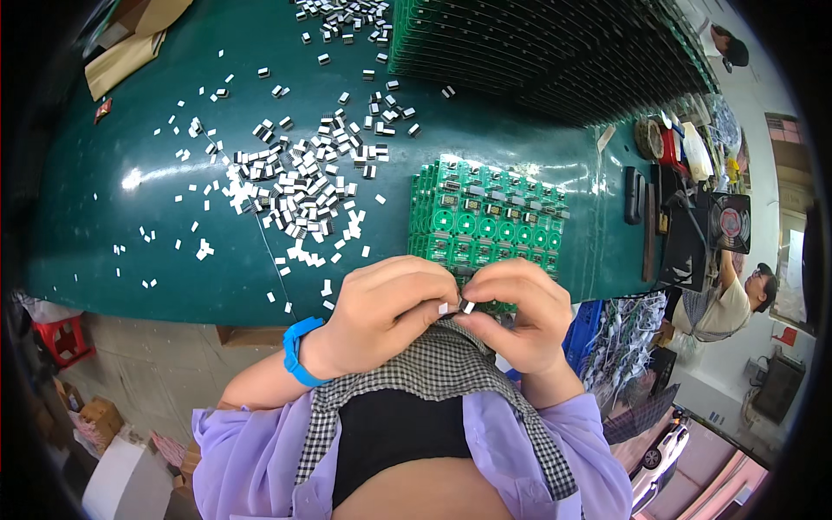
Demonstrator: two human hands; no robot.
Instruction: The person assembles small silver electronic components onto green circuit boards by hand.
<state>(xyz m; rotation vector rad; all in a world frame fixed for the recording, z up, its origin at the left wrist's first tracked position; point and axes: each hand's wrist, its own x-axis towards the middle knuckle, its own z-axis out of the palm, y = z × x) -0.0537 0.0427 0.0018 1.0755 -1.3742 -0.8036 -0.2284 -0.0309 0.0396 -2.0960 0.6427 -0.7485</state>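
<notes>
A: What is spreading across the frame, biggest thing first?

B: The green bench (130,130) is filling the upper half. Right of centre a green circuit panel (485,221) is lying flat, and at centre left a heap of small grey-and-white parts (299,195) is scattering outward.

A: And the hands?

B: Both are meeting at lower centre, at the panel's near edge. The left hand (386,312) (blue wristband (297,351) at the wrist) is curling nearly closed, fingertips pinching one small part (444,308). The right hand (520,312) is curling the same way, pinching another small part (468,307) just beside it.

A: How would those handle?

B: I am judging them light, stiff and easy to fumble, so a fingertip pinch on the side faces looks best. The panel is looking thin and somewhat fragile.

A: Arm pose?

B: The forearms are rising from the lower edge, wrists bending inward, knuckles facing up.
</notes>
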